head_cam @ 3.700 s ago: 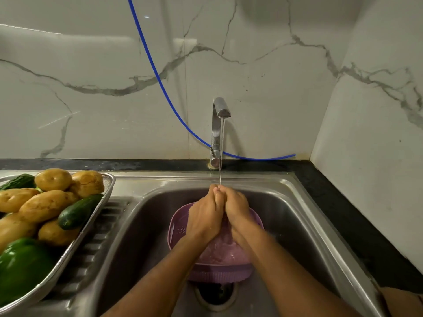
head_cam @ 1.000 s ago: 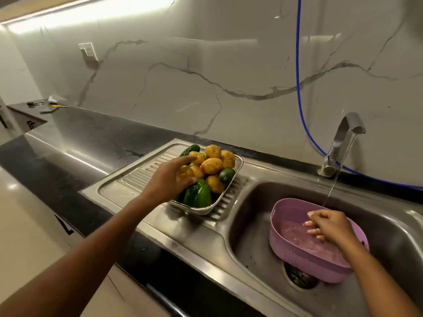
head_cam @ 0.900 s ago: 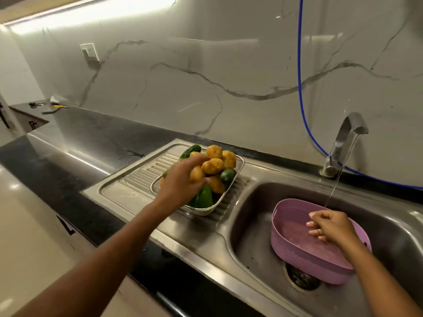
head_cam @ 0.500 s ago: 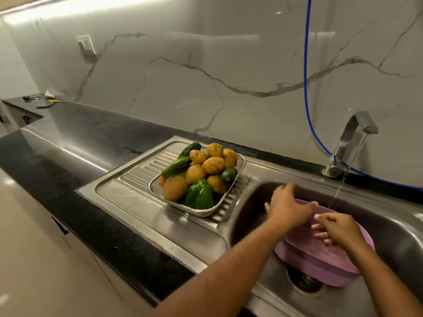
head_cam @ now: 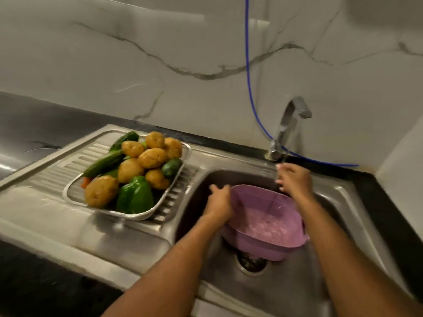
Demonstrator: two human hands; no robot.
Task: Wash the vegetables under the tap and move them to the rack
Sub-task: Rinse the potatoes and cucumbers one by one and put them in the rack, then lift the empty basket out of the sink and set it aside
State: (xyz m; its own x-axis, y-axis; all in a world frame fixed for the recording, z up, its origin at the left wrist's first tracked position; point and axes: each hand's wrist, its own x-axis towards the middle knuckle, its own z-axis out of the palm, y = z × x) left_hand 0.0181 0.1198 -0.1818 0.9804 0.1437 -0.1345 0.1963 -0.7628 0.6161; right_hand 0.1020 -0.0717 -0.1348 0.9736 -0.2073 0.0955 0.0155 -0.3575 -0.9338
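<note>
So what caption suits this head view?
Left hand steadies a purple colander in the sink; right hand under the tap.

The sink (head_cam: 286, 291) and its ribbed draining board (head_cam: 68, 165) before me are brushed stainless steel, dull-sheened. The tray (head_cam: 68, 197) is thin bright metal. The tap (head_cam: 290, 120) is polished chrome. The basin (head_cam: 258, 245) at my hands is matt lilac plastic. The wall (head_cam: 114, 53) is glossy veined marble; the counter (head_cam: 34, 271) is dark polished stone. The potatoes (head_cam: 152, 157) look rough and matt, the green pepper (head_cam: 135, 195) smooth and glossy.
</note>
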